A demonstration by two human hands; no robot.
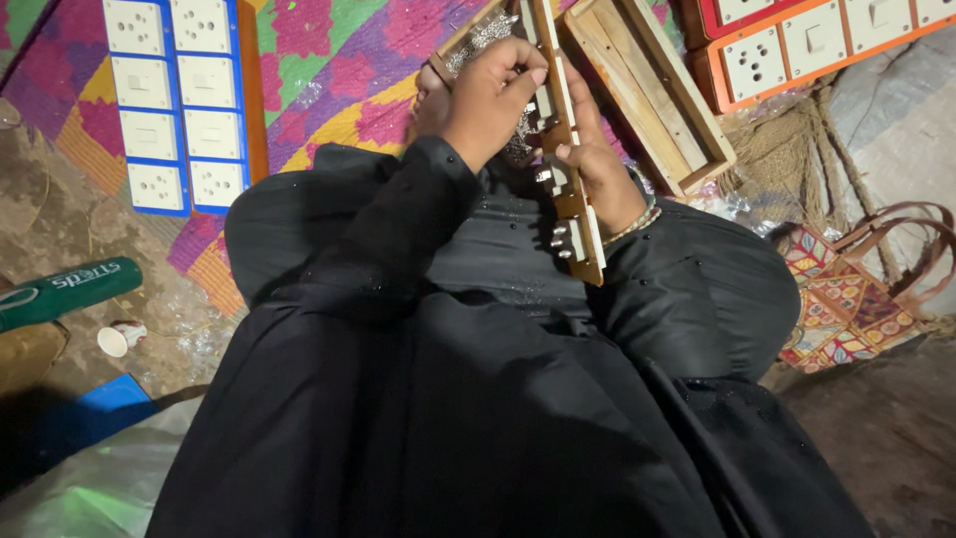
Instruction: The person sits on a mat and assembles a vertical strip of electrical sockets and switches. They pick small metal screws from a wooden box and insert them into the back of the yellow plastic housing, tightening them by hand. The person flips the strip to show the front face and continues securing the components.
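Note:
A narrow wooden switch board (570, 204) with white switch parts and metal terminals stands on edge over my lap. My right hand (597, 164), with a beaded bracelet at the wrist, grips its right side from behind. My left hand (490, 88) comes from a black sleeve and curls its fingers against the board's upper left edge. Whether something small is pinched in those fingers is hidden. A glittery silver piece (480, 35) shows behind the left hand.
An open wooden box frame (652, 95) lies right of the hands. Blue boards of white sockets (174, 100) lie on the colourful mat (329, 60) at the left, orange ones (817, 45) at top right. A green bottle (70, 289), paper cup (113, 341), rope (797, 149) and patterned bag (856, 294) surround me.

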